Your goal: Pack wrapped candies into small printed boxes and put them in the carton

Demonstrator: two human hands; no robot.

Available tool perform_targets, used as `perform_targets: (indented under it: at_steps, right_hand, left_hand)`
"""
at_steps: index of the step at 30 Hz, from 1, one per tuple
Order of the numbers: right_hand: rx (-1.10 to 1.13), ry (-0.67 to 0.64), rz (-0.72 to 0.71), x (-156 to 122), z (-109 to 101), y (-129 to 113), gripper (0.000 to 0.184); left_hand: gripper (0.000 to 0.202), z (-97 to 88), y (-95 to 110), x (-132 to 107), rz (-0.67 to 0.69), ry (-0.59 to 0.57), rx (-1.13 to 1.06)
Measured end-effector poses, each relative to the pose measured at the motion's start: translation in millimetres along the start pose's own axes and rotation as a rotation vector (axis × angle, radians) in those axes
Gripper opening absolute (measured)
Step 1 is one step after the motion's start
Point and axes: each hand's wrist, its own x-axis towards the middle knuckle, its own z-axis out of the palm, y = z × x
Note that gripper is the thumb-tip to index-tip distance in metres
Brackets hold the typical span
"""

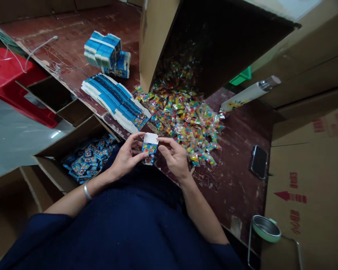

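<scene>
A small blue printed candy box with its white top flap raised is in front of me, near the table edge. My left hand grips it from the left, thumb across the front and fingers behind. On the other side, my right hand has its index fingertip and thumb at the box's right edge by the flap. Just beyond lies a heap of clear packets of colourful candies. A fanned row of flat blue cartons lies to the left of the heap.
Bundled flat cartons stand farther back. A tipped cardboard box spills the packets. Below left, an open carton holds many filled blue boxes. To the right are a white bottle, a phone and a metal-lined cup. A red stool is left.
</scene>
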Motion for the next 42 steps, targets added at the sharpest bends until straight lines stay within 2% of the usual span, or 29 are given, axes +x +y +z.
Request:
perform_targets:
  at_steps: [3, 6, 10, 12, 15, 21, 29, 33, 36, 38, 39, 41, 42]
  right_hand:
    - [0.024, 0.052, 0.012, -9.9, 12.8, 10.0, 0.028]
    - [-0.035, 0.149, -0.079, -11.7, 20.6, 14.7, 0.014]
    - [0.01, 0.22, -0.13, -6.7, 25.0, 10.8, 0.013]
    - [0.112, 0.241, -0.106, -4.3, 26.9, 7.0, 0.023]
    - [0.14, 0.185, -0.056, -1.1, 27.9, 0.2, 0.022]
    - [0.124, 0.094, 0.155, 10.9, 16.7, -12.7, 0.027]
    - [0.03, 0.009, 0.066, 21.7, 8.1, -16.2, 0.03]
    - [-0.037, -0.045, -0.04, 16.4, 5.9, -19.2, 0.033]
    - [-0.085, -0.117, -0.094, 21.2, 8.6, -13.7, 0.03]
    - [-0.204, -0.094, -0.155, 31.8, 17.5, -5.5, 0.02]
    - [-0.288, -0.068, -0.187, 38.9, 24.1, -0.6, 0.021]
    - [-0.455, -0.046, -0.232, 54.7, 39.6, 9.4, 0.034]
    - [-0.52, -0.06, -0.242, 62.4, 47.2, 14.0, 0.037]
  left_hand:
    - [0.048, -0.3, 1.0, -1.1, -0.037, -0.038, 0.006]
    - [0.04, 1.1, -0.9, -1.4, -0.074, -0.073, 0.031]
    - [0.045, 3.0, -2.6, 0.7, -0.059, -0.028, -0.028]
    - [0.052, 3.0, -2.8, 1.4, -0.078, -0.004, -0.081]
    - [0.056, 1.8, -2.6, 1.2, -0.108, 0.005, -0.069]
    - [0.045, -1.7, -2.3, -0.4, -0.011, 0.035, 0.09]
    - [0.047, -6.0, 0.5, -2.9, -0.02, -0.069, 0.127]
    - [0.035, -9.1, 5.2, -2.2, -0.07, -0.082, 0.142]
    - [0.031, -26.0, 17.5, 2.4, -0.098, -0.152, 0.191]
    - [0.027, -47.2, 30.6, 6.4, -0.107, -0.186, 0.291]
    - [0.025, -59.6, 37.8, 8.2, -0.109, -0.183, 0.36]
    - [0.024, -84.2, 51.1, 10.9, -0.076, -0.119, 0.492]
    - [0.026, -94.7, 56.6, 11.8, -0.035, -0.033, 0.509]
